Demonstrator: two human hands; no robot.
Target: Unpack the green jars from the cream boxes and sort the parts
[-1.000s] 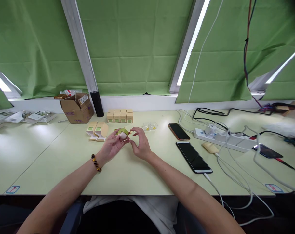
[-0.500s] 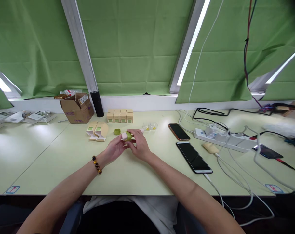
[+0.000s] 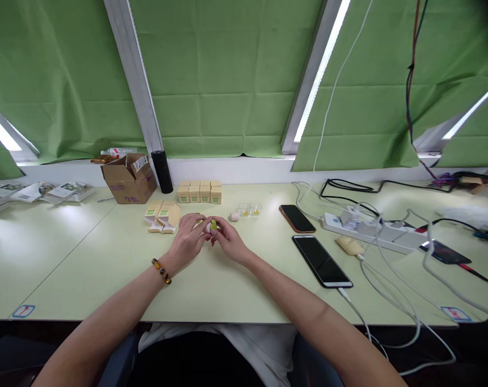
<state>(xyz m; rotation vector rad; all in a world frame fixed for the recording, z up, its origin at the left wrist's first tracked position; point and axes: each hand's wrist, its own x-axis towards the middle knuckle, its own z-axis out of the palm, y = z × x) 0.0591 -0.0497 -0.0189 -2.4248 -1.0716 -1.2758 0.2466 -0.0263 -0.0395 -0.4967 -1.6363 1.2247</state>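
Note:
Between my fingertips is a small green-and-pale-pink piece (image 3: 213,225), mostly covered, so its kind does not show. My left hand (image 3: 188,235) closes on its left side, back of the hand upward. My right hand (image 3: 230,242) pinches it from the right. Just beyond the right fingers a short pale pink cylinder (image 3: 234,216) lies on the table. Next to it stands a clear plastic tray (image 3: 249,210) with two round cups holding something yellow. Two opened cream cartons (image 3: 163,216) sit left of my left hand.
Several small closed boxes (image 3: 199,192) stand in a row at the back, by a black cylinder (image 3: 162,172) and a cardboard box (image 3: 129,180). To the right lie two phones (image 3: 322,260), a power strip (image 3: 368,231) and tangled cables. Bagged items (image 3: 50,191) lie far left.
My left hand has turned from palm up to back up, and now hides the small green tray-like part behind it. The green-and-pink piece has turned and is more covered.

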